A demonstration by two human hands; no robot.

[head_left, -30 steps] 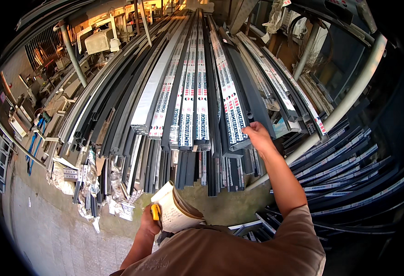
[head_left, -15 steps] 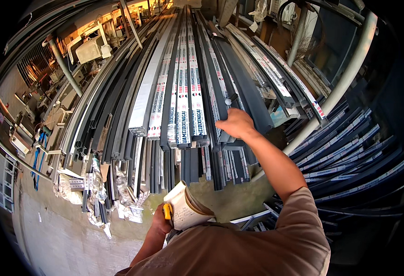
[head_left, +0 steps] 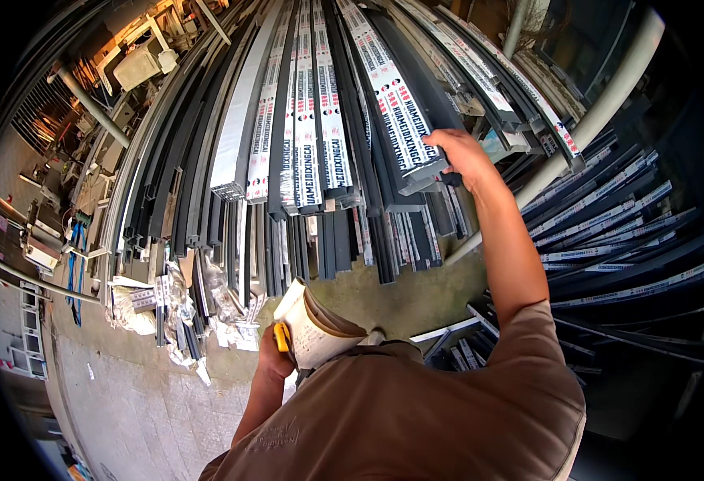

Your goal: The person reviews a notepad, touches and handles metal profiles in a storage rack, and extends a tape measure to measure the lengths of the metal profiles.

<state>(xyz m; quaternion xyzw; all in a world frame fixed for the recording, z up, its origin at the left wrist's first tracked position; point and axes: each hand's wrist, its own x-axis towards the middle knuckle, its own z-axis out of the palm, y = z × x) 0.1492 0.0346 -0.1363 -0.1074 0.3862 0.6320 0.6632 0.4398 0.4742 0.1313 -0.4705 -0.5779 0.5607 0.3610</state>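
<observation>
"Just right of upper centre, where does the film-covered bar [head_left: 392,112] end?"

"At the right hand [head_left: 463,154]: thumb over its edge, fingers mostly hidden, apparently closed round the end."

"And the risk?"

"A loose grip could let the bar slip onto the neighbouring profiles [head_left: 308,104], scuffing them."

"The left hand [head_left: 274,357], lower centre?"

"Fingers wrapped round a yellow tool [head_left: 281,337], beside a curled notebook [head_left: 316,325]; careless reaching could drop either onto the floor [head_left: 143,401], lower left."
</observation>
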